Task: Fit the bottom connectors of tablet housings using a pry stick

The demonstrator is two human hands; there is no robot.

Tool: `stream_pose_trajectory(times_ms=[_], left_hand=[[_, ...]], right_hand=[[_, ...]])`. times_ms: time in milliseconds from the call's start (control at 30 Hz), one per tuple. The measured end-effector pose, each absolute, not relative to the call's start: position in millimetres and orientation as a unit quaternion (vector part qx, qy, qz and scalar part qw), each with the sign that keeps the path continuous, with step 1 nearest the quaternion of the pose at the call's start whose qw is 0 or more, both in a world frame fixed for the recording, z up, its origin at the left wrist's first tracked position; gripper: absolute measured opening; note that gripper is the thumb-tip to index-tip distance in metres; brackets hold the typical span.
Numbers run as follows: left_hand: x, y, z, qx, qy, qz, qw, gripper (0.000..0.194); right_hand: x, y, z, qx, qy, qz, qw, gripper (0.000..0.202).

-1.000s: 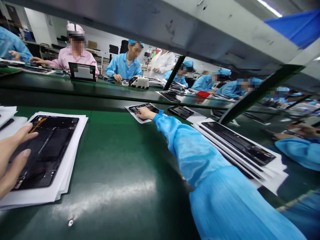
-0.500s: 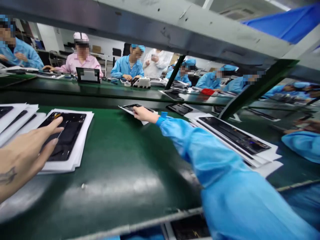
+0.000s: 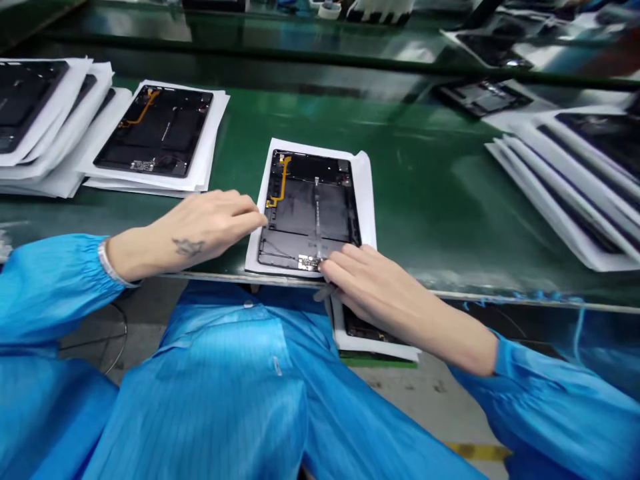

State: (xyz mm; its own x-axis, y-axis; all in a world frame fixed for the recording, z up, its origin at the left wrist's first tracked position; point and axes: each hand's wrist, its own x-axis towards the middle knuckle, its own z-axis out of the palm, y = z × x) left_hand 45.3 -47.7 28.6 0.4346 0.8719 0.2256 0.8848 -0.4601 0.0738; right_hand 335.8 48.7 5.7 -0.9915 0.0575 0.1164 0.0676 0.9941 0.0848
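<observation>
An opened black tablet housing (image 3: 300, 213) with an orange flat cable (image 3: 285, 180) lies on white paper (image 3: 367, 200) at the front edge of the green bench. My left hand (image 3: 200, 227) is closed, its fingertips at the housing's left edge; what they grip, if anything, is hidden. At the lower right corner, beside a small circuit board (image 3: 307, 262), the fingers of my right hand (image 3: 370, 280) are pinched together. Something greyish and see-through shows just below them, too blurred to name.
Another opened tablet housing (image 3: 160, 130) on paper lies to the left, beside a stack of housings and paper sheets (image 3: 60, 173). A second stack (image 3: 565, 193) stands at the right. Below the bench edge, near my lap, lies another housing on paper (image 3: 375, 337).
My view has tilted down. The right hand has drawn a tablet housing on paper from the far side to the front edge. My left hand has left the left-hand housing and come beside this one.
</observation>
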Motion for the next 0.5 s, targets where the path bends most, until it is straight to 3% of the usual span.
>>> stream_pose_trajectory(times_ms=[367,500], left_hand=[[66,-21,27,-0.871,-0.458,-0.084,-0.156,0.014],[71,-16,29,-0.878,-0.444,-0.052,-0.173,0.014]], right_hand=[[342,47,21,-0.025,-0.997,-0.009,0.074,0.020],[334,35,26,-0.088,-0.976,0.088,0.181,0.013]])
